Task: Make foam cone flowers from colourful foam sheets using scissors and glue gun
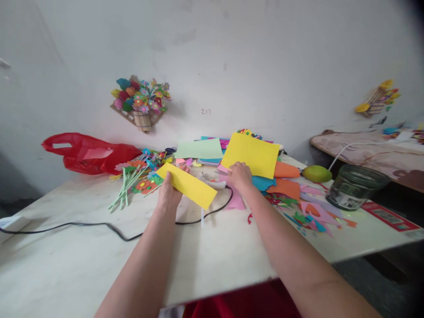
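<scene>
Head view: our left hand (170, 192) pinches a yellow strip (190, 185); right hand (240, 176) half-curled toward surface's (66, 260) back edge, grip unclear. Leftward sweep could snag black cord (114, 229).

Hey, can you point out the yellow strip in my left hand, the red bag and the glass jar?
Yellow strip (192, 187): head view, middle of its flat face.
Red bag (78, 159): head view, side of its body.
Glass jar (356, 187): head view, side wall.

Arms (150, 265) forward, right fingers (239, 167) curled
</scene>
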Tool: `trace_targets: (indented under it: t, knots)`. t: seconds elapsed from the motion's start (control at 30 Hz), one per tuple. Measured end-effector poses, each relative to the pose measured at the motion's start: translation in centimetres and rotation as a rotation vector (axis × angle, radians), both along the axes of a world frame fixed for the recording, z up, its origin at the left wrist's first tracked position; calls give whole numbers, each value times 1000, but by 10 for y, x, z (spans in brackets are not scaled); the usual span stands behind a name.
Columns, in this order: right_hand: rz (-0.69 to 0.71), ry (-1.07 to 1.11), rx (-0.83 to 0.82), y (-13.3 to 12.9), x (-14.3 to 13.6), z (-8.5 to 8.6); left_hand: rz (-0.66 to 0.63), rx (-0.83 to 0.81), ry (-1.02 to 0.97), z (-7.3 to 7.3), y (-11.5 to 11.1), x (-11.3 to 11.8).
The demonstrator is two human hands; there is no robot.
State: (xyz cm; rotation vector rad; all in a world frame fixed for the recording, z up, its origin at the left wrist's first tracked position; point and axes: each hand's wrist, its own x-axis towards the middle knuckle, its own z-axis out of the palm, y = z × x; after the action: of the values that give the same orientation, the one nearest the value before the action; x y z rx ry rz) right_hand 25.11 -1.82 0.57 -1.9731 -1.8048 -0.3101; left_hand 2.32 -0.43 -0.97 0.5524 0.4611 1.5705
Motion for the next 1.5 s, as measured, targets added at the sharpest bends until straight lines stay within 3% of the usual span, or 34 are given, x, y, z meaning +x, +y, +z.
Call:
trace_targets:
  t: [0.07,0.17,0.27,0.37,0.5,0.67,0.83,1.1,1.3,1.5]
  knots:
    - [122,219,38,-2,-13,3,28,11,-18,1,0,0]
    - [402,720,-92,-4,-33,-1,69,30,-43,1,1,-2]
    - [642,1007,-261,-6,-50,-10,120,27,-56,0,2,-6]
    - [612,1180,-333,-6,-63,-18,137,-3,-30,0,3,-9]
    - [533,1304,-255,-5,-68,-20,107,-8,34,2,1,-5]
    - [514,1347,-183,-1,-62,-20,-20,7,317,0,-6,2]
    - [510,1347,-112,0,-60,-23,-8,68,570,-3,-11,3]
    - [747,974,115,-9,-65,-22,135,58,426,-7,-5,2]
    - [617,575,201,-11,-61,-22,150,41,424,-6,-5,2]
    - [600,597,216,-8,-63,-23,119,60,432,-4,-9,6]
